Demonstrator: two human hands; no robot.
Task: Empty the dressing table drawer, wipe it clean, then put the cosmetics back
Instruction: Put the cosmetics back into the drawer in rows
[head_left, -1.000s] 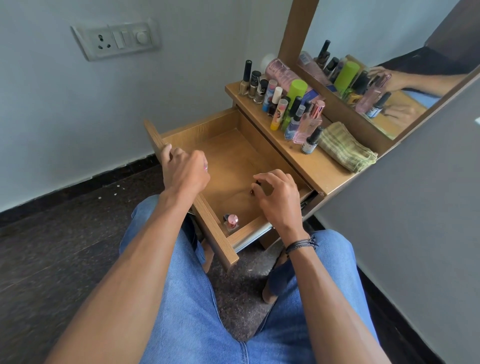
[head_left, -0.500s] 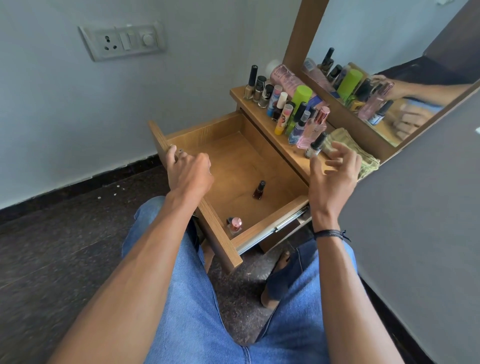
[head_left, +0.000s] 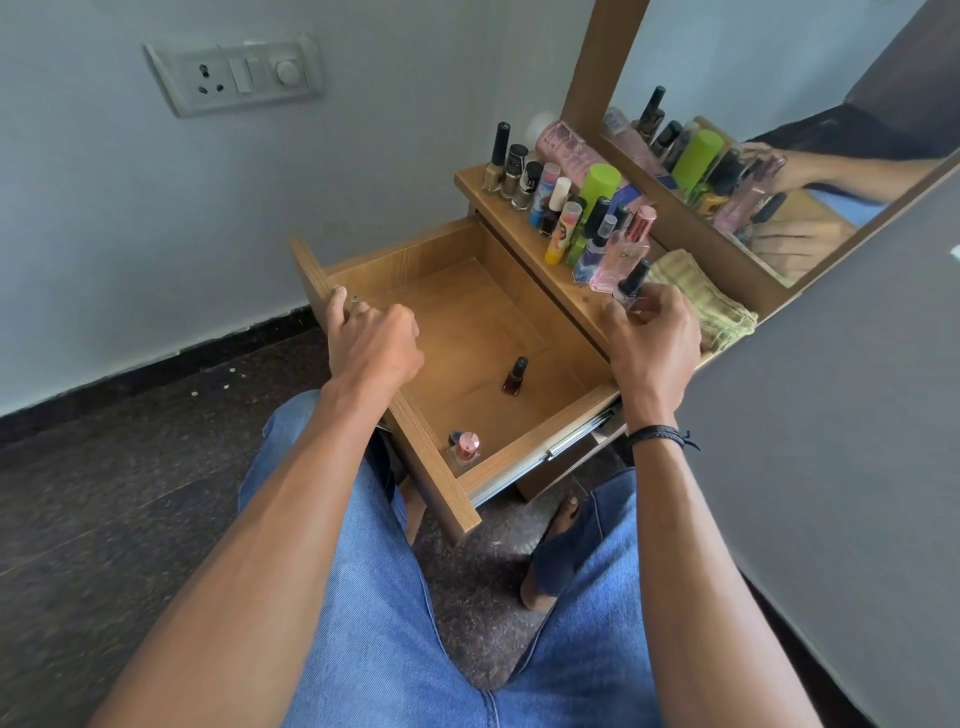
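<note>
The wooden drawer (head_left: 395, 260) is pulled open. A dark red nail polish bottle (head_left: 515, 376) stands on its floor, and a pink-capped bottle (head_left: 464, 447) sits in the near corner. My left hand (head_left: 371, 343) grips the drawer's front panel from above. My right hand (head_left: 652, 348) is up at the dressing table top (head_left: 582, 304), its fingers pinching a small black-capped bottle (head_left: 631, 288) at the near end of a row of several cosmetics (head_left: 566, 208).
A folded green-striped cloth (head_left: 711, 306) lies on the table top just right of my right hand. The mirror (head_left: 779, 156) rises behind the cosmetics. A switch plate (head_left: 234, 75) is on the wall. My knees in jeans are under the drawer.
My right hand let go of the dark red nail polish in the drawer, rose to the table top and closed its fingers on the small black-capped bottle. My left hand stayed put.
</note>
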